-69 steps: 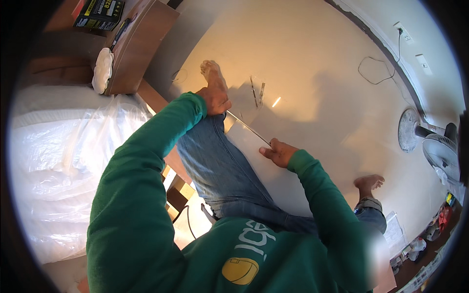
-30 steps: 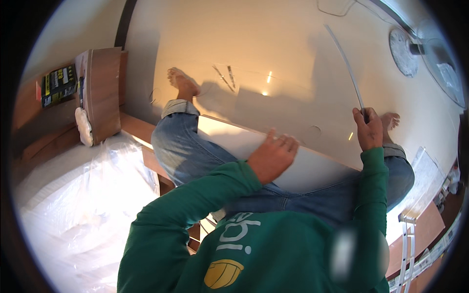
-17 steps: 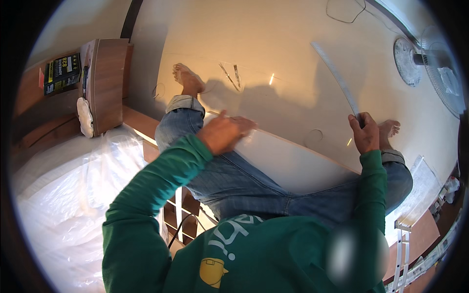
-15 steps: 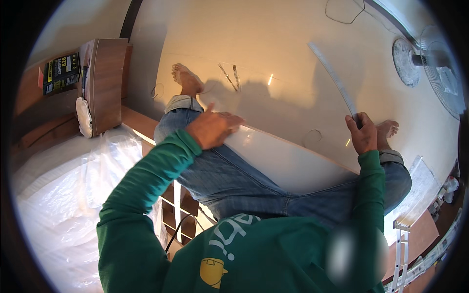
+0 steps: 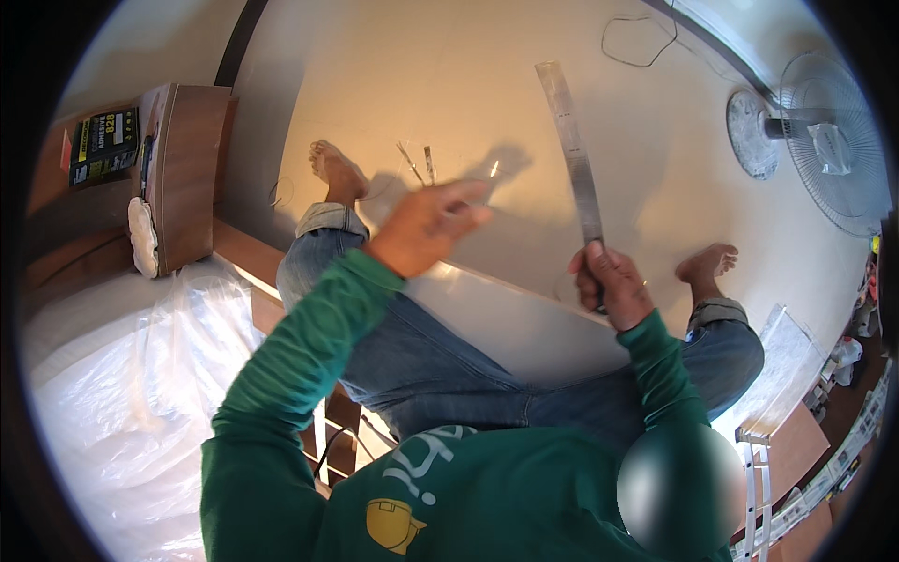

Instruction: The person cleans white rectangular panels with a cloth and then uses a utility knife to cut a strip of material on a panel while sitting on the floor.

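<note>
My right hand is closed round the near end of a long, thin metal ruler, which points away from me over the pale floor. My left hand hovers above my left knee and the far edge of the white panel, blurred by motion. Its fingers stretch to the right, apart and holding nothing. The white panel lies between my thighs. Beyond my left hand, two slim tools, a pencil-like one and a flat one, lie on the floor, their near ends hidden by the hand.
At the left are a brown wooden cabinet, a black and yellow box and clear plastic sheeting. A fan stands at the far right. A thin cable loops on the floor. An aluminium ladder is at the lower right.
The ruler has swung inward and more upright as my right hand moved left. My left hand has lifted off the panel's corner and shifted right. The view has turned slightly.
</note>
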A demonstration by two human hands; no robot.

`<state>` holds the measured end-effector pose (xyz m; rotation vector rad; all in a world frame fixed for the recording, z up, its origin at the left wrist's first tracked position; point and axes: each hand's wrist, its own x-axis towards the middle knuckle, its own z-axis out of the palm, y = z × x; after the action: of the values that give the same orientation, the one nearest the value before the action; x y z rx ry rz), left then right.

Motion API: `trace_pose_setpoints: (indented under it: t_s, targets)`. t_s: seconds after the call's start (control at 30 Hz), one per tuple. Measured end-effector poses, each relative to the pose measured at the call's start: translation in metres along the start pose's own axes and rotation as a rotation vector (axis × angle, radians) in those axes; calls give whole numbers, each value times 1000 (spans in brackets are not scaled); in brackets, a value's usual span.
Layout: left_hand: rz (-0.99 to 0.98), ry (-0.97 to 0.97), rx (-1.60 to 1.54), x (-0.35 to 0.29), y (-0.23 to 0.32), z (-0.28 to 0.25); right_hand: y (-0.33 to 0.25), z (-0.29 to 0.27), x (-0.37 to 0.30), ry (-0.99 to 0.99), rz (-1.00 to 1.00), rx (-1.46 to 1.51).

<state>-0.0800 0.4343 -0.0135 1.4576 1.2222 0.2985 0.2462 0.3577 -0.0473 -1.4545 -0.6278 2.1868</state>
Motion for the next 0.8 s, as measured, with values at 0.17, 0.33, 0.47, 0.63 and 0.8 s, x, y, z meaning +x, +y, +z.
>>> trace_pose_setpoints:
  t_s: [0.17, 0.33, 0.47, 0.63, 0.8]
  targets:
    - [-45, -206, -472, 35, 34, 70, -1, 32, -4, -132, 2, 108]
    - [114, -19, -154, 38, 39, 77, 0, 31, -16, 117, -429, -811]
    - [549, 164, 644, 48, 44, 20, -90, 53, -80, 569, -812, -1021]
    - [732, -63, 1129, 33, 54, -11, -146, 69, -84, 601, -1043, -1660]
    - [816, -49, 1113, 13, 47, -22, -70, 68, -58, 86, -516, -1275]
